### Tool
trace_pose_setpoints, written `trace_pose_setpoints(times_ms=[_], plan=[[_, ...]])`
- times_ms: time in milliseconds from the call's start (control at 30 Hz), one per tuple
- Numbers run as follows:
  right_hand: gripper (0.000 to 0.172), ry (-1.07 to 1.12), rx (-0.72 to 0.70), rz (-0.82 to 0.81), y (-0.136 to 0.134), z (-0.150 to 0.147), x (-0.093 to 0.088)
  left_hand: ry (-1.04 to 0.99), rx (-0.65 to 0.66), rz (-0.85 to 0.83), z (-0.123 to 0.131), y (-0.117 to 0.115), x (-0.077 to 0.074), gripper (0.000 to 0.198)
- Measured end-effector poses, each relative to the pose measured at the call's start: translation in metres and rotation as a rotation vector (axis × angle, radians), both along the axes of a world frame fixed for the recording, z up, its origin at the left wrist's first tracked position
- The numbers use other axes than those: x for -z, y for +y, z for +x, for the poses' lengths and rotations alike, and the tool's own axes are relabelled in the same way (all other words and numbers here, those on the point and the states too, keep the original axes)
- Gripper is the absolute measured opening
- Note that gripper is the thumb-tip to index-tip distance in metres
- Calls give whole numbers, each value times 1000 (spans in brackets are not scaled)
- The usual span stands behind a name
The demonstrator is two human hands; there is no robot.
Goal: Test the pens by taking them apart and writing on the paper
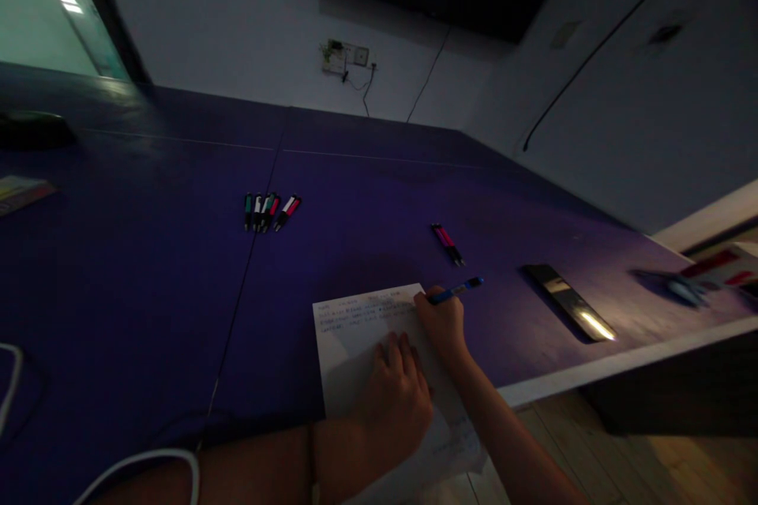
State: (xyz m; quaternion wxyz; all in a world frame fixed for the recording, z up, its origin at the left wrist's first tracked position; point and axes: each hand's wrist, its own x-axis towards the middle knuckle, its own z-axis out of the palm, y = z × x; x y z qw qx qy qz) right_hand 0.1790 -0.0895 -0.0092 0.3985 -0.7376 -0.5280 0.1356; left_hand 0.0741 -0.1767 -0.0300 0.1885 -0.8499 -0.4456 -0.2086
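Observation:
A sheet of white paper [343, 363] with several lines of handwriting at its top lies on the purple table, its lower end reaching past the near edge. My right hand [445, 327] grips a blue pen [455, 291] near the right end of the written lines; the pen's tip is hidden by my fingers. Lying on the middle of the sheet is my left hand [399, 390], fingers stretched out and palm down, holding nothing. Beyond the paper, to the right, two pink-and-black pens [448, 244] lie side by side.
Several pens [266, 211] are grouped at the centre left of the table [178, 268]. A dark phone [568, 301] lies to the right, near scissors [681, 286] and a red-and-white box [726, 264]. A white cable [148, 455] curves at lower left. Wall sockets [349, 57] are behind.

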Motion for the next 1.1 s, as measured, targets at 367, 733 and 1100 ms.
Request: trace_pose_setpoints(times_ms=[367, 733, 1100], plan=[[17, 12, -19, -12, 1, 2, 2, 22, 15, -37, -3, 0, -7, 37], [16, 24, -1, -18, 1, 1, 2, 1, 14, -21, -2, 0, -3, 37], [17, 2, -23, -10, 0, 1, 1, 11, 15, -47, -2, 0, -6, 36]])
